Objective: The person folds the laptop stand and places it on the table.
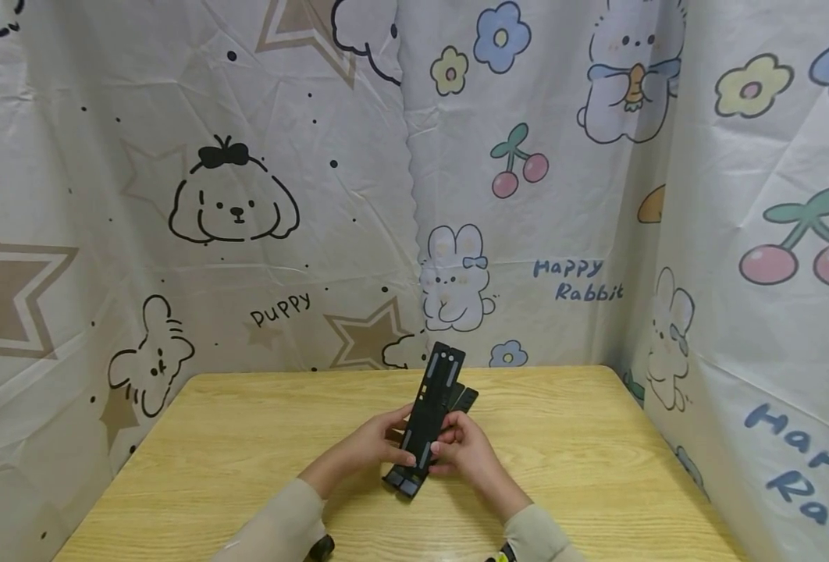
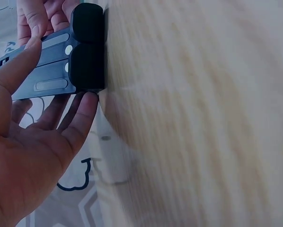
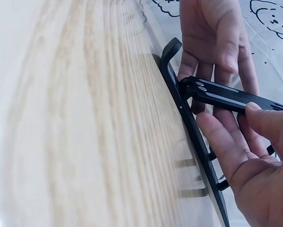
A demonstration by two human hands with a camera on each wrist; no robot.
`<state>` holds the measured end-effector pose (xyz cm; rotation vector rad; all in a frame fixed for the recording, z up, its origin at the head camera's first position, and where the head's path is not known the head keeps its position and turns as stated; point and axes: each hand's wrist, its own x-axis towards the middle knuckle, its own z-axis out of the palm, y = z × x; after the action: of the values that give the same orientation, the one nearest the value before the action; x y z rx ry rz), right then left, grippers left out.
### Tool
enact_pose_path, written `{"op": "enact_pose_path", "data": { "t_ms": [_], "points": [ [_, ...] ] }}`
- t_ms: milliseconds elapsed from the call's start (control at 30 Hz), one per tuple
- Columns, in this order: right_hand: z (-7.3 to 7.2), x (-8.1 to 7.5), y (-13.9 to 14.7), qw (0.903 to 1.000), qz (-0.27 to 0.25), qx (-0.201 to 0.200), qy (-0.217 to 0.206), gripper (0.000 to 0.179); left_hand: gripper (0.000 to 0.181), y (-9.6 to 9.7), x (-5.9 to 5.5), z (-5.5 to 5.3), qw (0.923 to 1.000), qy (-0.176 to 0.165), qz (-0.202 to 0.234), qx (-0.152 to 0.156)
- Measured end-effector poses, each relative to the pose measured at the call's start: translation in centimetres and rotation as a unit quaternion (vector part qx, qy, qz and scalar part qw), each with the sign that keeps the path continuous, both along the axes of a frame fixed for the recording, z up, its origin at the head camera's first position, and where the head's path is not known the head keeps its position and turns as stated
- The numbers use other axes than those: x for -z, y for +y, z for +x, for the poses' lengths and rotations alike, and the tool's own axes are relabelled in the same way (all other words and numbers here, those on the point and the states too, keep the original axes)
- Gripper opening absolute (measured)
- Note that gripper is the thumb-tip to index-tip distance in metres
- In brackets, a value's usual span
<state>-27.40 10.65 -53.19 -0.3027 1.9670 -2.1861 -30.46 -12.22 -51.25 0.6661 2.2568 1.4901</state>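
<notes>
Both hands hold a black folding laptop stand (image 1: 425, 417) over the front middle of the table. Grey strips run along its upper plate, which slants up from a hinge at the near end. In the right wrist view, a long lower part (image 3: 193, 127) with a curled lip lies at the table surface, angled away from the plate (image 3: 236, 97). The left hand (image 1: 372, 446) pinches the plate's left side, thumb on top and fingers below. From the other side the right hand (image 1: 469, 454) grips it, its thumb on the plate's edge and its fingers underneath.
The wooden table (image 1: 260, 421) reaches back to a printed curtain (image 1: 358, 234) with cartoon animals, stars and flowers. More curtain (image 1: 759, 328) hangs along the right side. Light sleeves (image 1: 281, 519) cover both forearms, with dark bands at the wrists.
</notes>
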Motion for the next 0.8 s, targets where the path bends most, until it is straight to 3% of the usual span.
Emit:
{"op": "enact_pose_path", "data": {
  "t_ms": [133, 267, 400, 633, 800],
  "points": [
    [-0.1, -0.2, 0.2, 0.9998, 0.015, -0.010, 0.012, 0.032, 0.098, -1.0, 0.1, 0.9, 0.9998, 0.002, -0.002, 0.019],
    [-0.1, -1.3, 1.1, 0.9954, 0.085, -0.013, 0.043, 0.034, 0.098, -1.8, 0.3, 2.0, 0.9997, 0.001, -0.004, 0.024],
    [-0.6, -3.2, 2.9, 0.9830, 0.167, -0.021, 0.073, 0.035, 0.098, -2.1, 0.4, 2.9, 0.9997, -0.006, -0.022, 0.010],
    [-3.3, -7.0, 6.8, 0.9625, 0.244, -0.017, 0.118, 0.031, 0.100, -2.5, 0.7, 3.3, 0.9994, -0.006, -0.033, 0.007],
    [-5.5, -9.8, 8.1, 0.9503, 0.271, -0.011, 0.154, 0.042, 0.097, -3.1, 0.9, 3.2, 0.9993, -0.006, -0.036, 0.009]
  ]
}}
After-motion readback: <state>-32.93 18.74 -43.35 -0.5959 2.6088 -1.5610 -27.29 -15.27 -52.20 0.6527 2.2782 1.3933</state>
